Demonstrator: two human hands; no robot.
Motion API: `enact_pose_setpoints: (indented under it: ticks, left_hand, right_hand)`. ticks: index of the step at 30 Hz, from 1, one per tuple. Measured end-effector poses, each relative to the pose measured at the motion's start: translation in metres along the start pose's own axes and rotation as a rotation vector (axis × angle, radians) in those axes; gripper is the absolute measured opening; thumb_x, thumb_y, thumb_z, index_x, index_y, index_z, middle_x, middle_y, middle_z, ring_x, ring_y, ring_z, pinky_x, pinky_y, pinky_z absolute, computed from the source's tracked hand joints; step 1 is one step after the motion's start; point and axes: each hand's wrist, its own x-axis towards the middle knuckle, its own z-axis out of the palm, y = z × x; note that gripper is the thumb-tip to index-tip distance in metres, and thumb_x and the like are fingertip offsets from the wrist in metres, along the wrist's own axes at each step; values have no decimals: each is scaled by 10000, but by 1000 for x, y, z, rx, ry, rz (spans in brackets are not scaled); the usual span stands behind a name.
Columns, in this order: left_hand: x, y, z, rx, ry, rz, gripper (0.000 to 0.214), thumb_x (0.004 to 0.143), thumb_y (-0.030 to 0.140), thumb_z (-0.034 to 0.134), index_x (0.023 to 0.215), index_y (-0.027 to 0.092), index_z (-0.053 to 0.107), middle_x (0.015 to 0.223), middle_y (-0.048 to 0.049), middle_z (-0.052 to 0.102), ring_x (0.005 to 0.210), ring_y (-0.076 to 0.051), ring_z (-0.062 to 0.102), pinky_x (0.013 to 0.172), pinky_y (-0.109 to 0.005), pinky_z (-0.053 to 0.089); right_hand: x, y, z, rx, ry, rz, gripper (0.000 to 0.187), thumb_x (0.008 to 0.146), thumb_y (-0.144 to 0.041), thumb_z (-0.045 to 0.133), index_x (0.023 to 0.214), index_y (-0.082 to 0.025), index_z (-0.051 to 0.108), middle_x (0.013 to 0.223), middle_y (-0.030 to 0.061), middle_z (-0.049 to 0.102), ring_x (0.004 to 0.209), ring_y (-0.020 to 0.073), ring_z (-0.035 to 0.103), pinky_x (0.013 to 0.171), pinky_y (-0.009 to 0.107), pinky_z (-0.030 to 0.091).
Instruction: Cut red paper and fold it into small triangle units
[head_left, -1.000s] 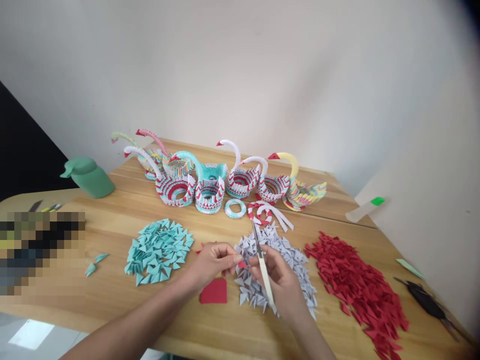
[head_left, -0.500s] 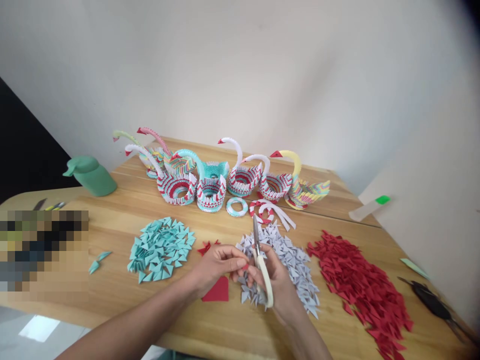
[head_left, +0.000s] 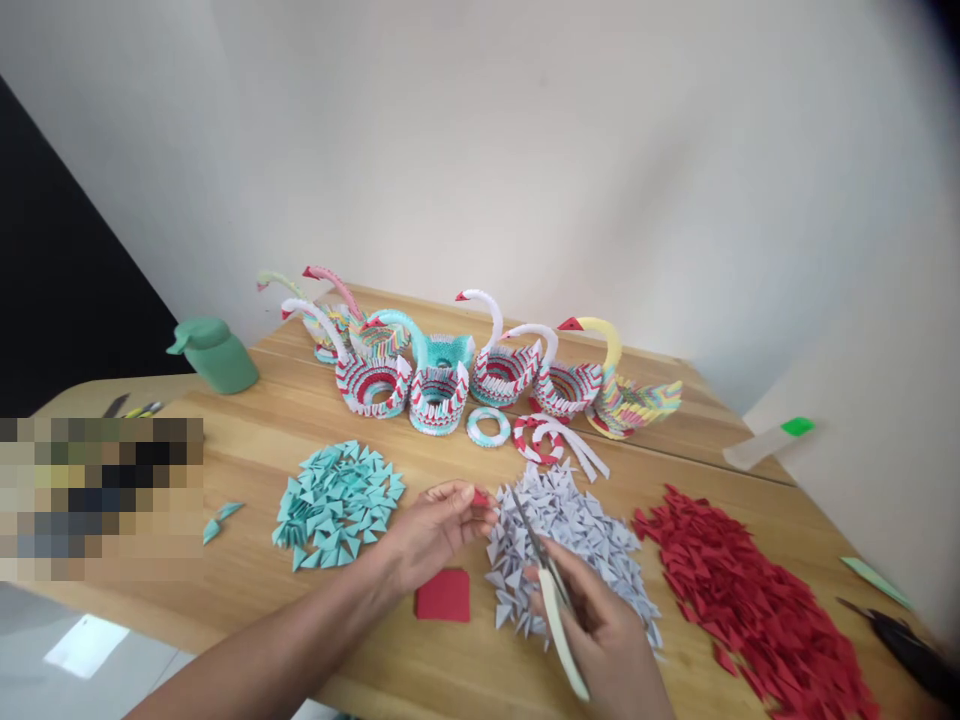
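- The left grip (head_left: 435,530) pinches a small red paper bit (head_left: 482,499) with thumb and fingers. The bit is up in the air, and the fingers hide part of it, so its full shape is hard to tell.
- The right grip (head_left: 600,625) is curled around the scissors (head_left: 553,608), by the white handles. The blades point away from the person, over the pile of pale triangles (head_left: 570,535). They are near the red bit but not touching it. I cannot tell if the blades are a little apart.
- A red paper square (head_left: 443,596) lies on the wooden counter (head_left: 262,430), just beside the left wrist.
- A blue-green pile (head_left: 341,505) sits left of the left grip. A big red pile (head_left: 765,610) sits on the far right.
- At the back stand paper swans (head_left: 439,405), with a red and white ring (head_left: 520,438) and some white strips (head_left: 592,460) in front of them.
- The step in hand looks like shaping the little red bit with the scissors. I cannot tell if a cut is made.
- A cut would need the left pinch to hold tight, fingertips back from the edge, and the blades spread and brought to the paper.
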Motion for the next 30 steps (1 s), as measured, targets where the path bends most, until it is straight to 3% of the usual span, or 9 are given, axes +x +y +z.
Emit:
enact_pose_setpoints:
  ticks: [3,10,20,27,30]
  left_hand:
    - [2,0,-1,-17,35,-11,252,667,315,786,731,93,684,741,-64,672,686,-139,621,706,-261,471]
    - [1,-2,1,-19,74,-33,264,609,299,824,690,97,676,708,-41,657,646,-112,594,662,-229,472]
    - [-1,0,2,34,8,-37,260,636,322,801,702,100,682,723,-51,674,631,-111,590,661,-236,461]
    - [-1,-1,3,374,145,102,231,640,343,785,668,125,711,649,-38,685,600,-123,585,590,-217,414]
    - [-1,-1,4,403,147,112,219,650,343,774,668,133,713,631,-31,679,589,-121,581,576,-211,407]
  right_hand:
    - [-9,11,-10,-233,-75,-139,375,766,-270,627,1139,-257,660,1078,51,709,948,214,683,825,254,547]
    - [-9,1,-8,-405,-80,-291,359,770,-229,566,1110,-237,679,1026,33,726,894,184,705,781,198,550]
    - [-8,6,-7,-397,-110,-231,370,770,-227,561,1123,-233,674,1049,45,719,927,198,695,810,230,551]
    - [-13,1,-5,-452,-45,-278,377,808,-244,550,1172,-247,645,1045,56,717,900,223,697,792,283,568]
    - [-13,-2,-2,-380,-29,-227,367,795,-254,579,1152,-251,660,1037,57,720,900,226,696,807,286,562]
